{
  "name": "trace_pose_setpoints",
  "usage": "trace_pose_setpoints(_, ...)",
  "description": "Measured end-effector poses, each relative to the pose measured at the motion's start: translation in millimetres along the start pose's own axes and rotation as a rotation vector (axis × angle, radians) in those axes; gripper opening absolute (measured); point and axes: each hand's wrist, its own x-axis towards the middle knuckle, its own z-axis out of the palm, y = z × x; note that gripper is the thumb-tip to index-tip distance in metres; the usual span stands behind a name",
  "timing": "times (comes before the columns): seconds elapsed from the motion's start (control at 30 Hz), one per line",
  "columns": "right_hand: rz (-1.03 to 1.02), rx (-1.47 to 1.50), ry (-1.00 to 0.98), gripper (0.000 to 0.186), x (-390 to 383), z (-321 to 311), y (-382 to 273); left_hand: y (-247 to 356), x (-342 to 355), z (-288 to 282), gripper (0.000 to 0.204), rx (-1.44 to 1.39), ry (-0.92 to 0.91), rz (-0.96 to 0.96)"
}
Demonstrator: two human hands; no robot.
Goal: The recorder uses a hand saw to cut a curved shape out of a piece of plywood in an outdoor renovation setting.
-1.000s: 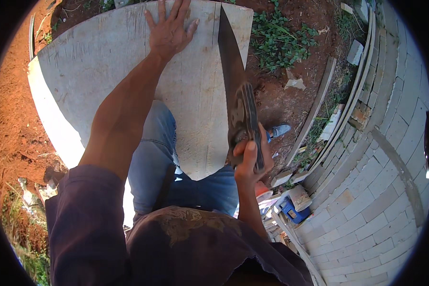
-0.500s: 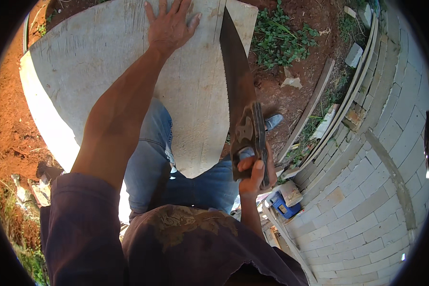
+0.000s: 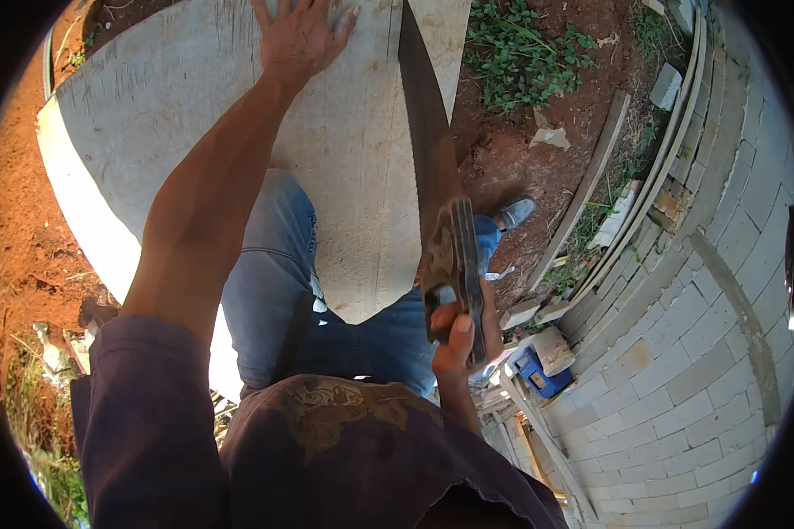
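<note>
A large pale plywood board (image 3: 362,185) lies across in front of me, its near end tapering to a blunt tip over my legs. My left hand (image 3: 300,37) rests flat on its far part, fingers spread. On the right, my right hand (image 3: 454,344) is wrapped round the dark handle of a hand saw (image 3: 432,132). The long blade points away from me with its teeth toward the left, and lies along the board's right part. The far tip of the saw is near the top edge of the view.
My jeans-clad leg (image 3: 273,264) is under the board. To the right run a wooden plank (image 3: 587,189), green weeds (image 3: 529,57) on red soil, and a light block wall (image 3: 679,353). A blue object (image 3: 543,375) lies by the wall's foot.
The saw and my right hand have shifted slightly left and toward me. My left hand appears a little further up and left in view, still flat on the board.
</note>
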Motion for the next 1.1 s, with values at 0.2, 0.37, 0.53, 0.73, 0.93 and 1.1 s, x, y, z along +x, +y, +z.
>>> trace_pose_setpoints(0.2, -0.123, 0.216, 0.062, 0.039, 170.1, 103.2, 28.9, 24.1, 7.1, 14.8, 0.076, -0.055, -0.009, 0.055)
trace_pose_setpoints(0.37, -0.030, 0.053, 0.006, 0.053, -22.9, -23.3, -4.3, -0.1, 0.6, -0.2, 0.076, -0.016, -0.032, -0.036)
trace_pose_setpoints(0.53, -0.104, 0.055, -0.060, 0.045, 32.3, 13.5, 19.2, 5.9, 3.1, 1.5, 0.076, -0.024, 0.009, -0.005)
trace_pose_setpoints(0.73, 0.014, 0.275, 0.023, 0.041, 139.9, 89.1, 8.4, 12.2, -1.1, 5.6, 0.076, -0.047, -0.037, 0.017)
trace_pose_setpoints(0.93, -0.444, -0.228, 0.096, 0.057, -93.7, -69.7, 75.8, 1.9, 4.0, 3.1, 0.076, -0.029, 0.011, -0.041)
trace_pose_setpoints(1.1, -0.141, 0.128, 0.030, 0.041, 131.9, 93.8, 26.9, 19.4, 13.0, 3.2, 0.075, -0.095, 0.006, 0.014)
